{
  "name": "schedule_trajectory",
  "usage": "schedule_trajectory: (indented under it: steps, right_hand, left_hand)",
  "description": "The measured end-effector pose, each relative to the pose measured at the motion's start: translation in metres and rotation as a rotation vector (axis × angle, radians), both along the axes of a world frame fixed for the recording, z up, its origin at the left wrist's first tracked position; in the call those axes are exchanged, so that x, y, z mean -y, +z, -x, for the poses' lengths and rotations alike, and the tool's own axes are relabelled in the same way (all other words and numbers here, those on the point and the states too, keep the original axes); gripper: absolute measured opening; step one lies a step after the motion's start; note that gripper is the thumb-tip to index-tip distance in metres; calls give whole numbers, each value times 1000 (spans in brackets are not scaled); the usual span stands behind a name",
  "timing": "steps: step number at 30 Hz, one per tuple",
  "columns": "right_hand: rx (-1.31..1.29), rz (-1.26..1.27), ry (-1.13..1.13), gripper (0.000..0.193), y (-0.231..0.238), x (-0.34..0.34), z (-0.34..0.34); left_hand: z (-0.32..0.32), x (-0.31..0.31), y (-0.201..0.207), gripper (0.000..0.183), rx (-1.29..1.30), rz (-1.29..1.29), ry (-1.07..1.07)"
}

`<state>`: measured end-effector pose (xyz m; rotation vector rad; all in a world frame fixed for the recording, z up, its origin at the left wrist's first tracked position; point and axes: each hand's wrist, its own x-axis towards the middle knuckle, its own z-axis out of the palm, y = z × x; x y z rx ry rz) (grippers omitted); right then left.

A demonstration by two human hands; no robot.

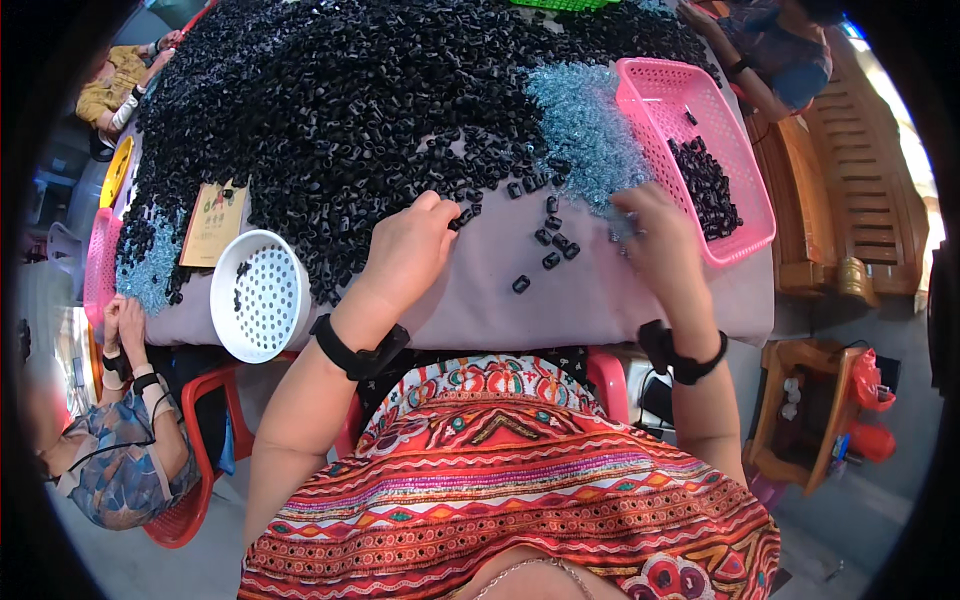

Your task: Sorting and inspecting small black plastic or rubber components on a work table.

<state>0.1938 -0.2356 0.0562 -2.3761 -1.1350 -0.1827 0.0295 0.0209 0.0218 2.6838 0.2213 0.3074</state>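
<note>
A broad heap of small black plastic pieces (330, 110) covers most of the table. My left hand (408, 250) is at the heap's near edge, thumb and forefinger pinched on a small black plastic piece (458, 220). My right hand (660, 245) is over the near end of a pile of small clear bluish pieces (590, 125). Its fingers curl downward and are blurred by motion, so what they hold does not show. Between my hands several loose black pieces (551, 260) lie on the pale tablecloth (480, 300).
A pink basket (755, 180) with black pieces stands right of my right hand. Left of my left hand are a white perforated bowl (262, 340) and a yellow booklet (212, 235). Other people sit at the left and far right. A wooden bench (860, 170) stands at the right.
</note>
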Motion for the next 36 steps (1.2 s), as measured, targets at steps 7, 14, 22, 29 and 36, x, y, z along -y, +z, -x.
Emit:
schedule_trajectory:
  steps: [7,14,22,29,36]
  right_hand:
    - [43,225,70,22,-25,-38,-4]
    - [39,325,65,17,-29,-46,-8]
    - [17,359,149,26,-20,-47,-3]
    - [-687,-117,306,13,-2,-63,39]
    - [-1041,-66,353,14,-5,-74,51]
  left_hand:
    - [10,-5,-2,15,11,-6,-8]
    - [16,-1,8,10,17,873,48]
    - [25,5,3,16,-92,1420,110]
    - [22,27,-1,17,-146,1426,48]
    - [25,28,-8,19,-152,1238,-1]
